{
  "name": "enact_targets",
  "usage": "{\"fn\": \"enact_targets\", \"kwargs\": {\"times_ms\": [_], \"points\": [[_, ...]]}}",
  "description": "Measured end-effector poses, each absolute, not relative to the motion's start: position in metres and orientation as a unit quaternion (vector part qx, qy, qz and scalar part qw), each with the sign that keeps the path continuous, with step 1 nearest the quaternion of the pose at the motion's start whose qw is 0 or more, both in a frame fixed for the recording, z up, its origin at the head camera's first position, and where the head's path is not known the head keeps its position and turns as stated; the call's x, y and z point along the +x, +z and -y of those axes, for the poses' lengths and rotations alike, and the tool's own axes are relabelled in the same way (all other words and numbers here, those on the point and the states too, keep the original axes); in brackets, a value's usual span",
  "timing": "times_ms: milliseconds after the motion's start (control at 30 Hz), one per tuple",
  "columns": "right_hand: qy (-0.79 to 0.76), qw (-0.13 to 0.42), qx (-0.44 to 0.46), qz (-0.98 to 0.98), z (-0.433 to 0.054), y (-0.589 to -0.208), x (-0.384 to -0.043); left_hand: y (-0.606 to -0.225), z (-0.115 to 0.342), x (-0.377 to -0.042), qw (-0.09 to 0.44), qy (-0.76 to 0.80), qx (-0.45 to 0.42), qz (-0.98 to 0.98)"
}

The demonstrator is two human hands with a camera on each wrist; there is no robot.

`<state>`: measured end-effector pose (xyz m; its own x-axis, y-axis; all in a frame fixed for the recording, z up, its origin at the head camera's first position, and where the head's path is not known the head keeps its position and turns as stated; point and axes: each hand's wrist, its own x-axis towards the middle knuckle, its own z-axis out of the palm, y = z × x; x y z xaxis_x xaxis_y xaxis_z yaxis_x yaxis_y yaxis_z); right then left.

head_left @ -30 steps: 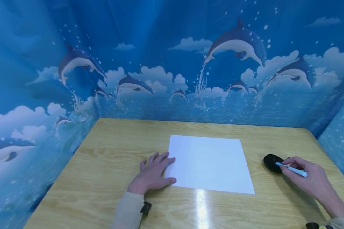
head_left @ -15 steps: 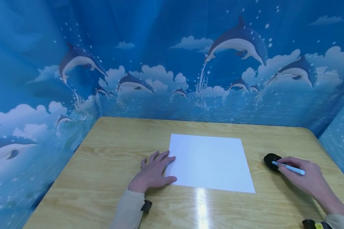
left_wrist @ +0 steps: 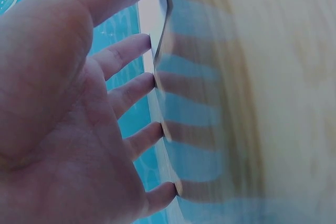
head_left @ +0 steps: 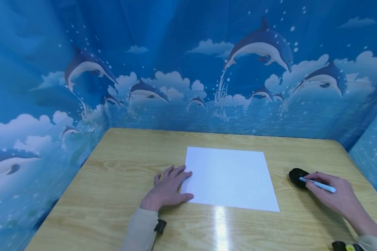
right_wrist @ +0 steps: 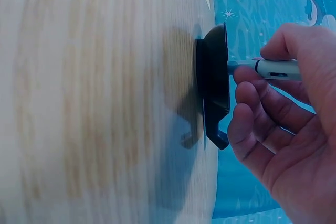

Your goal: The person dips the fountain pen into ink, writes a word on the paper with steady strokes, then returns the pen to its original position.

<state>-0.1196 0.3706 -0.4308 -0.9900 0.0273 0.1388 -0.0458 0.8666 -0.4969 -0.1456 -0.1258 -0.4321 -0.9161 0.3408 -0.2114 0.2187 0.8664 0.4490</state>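
My left hand (head_left: 168,190) lies spread on the table, its thumb and fingertips over the left edge of a white sheet of paper (head_left: 230,179). In the left wrist view, the straight fingertips (left_wrist: 156,80) meet the glossy tabletop. Out to the right, my right hand (head_left: 334,193) pinches a pale blue pen (head_left: 322,186) between thumb and fingers. The pen's tip end reaches over a small black dish (head_left: 296,177). From the right wrist, this dish (right_wrist: 214,72) shows a low, flared side and a short bent lip; its wall hides the pen's very tip.
The wood-patterned table (head_left: 128,157) has rounded far corners. A blue curtain (head_left: 176,62) printed with dolphins hangs behind it and along both sides. A bright light reflection falls on the table in front of the paper. Dark straps are on both wrists.
My right hand has shifted slightly left, bringing the pen's tip further over the black dish. My left hand and the paper have stayed in place.
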Motion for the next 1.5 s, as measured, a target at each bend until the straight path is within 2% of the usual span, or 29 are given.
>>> {"fn": "enact_targets", "kwargs": {"times_ms": [767,1033,1500], "points": [[0.315,0.081,-0.023,0.945,-0.373,-0.426,-0.116,-0.43,0.125,-0.144,0.135,0.213,0.151,-0.956],[0.341,0.099,-0.035,0.934,-0.353,-0.411,-0.114,-0.433,0.126,-0.145,0.132,0.214,0.153,-0.956],[0.375,0.138,0.006,0.917,-0.317,-0.402,-0.118,-0.428,0.126,-0.145,0.128,0.22,0.151,-0.955]]}}
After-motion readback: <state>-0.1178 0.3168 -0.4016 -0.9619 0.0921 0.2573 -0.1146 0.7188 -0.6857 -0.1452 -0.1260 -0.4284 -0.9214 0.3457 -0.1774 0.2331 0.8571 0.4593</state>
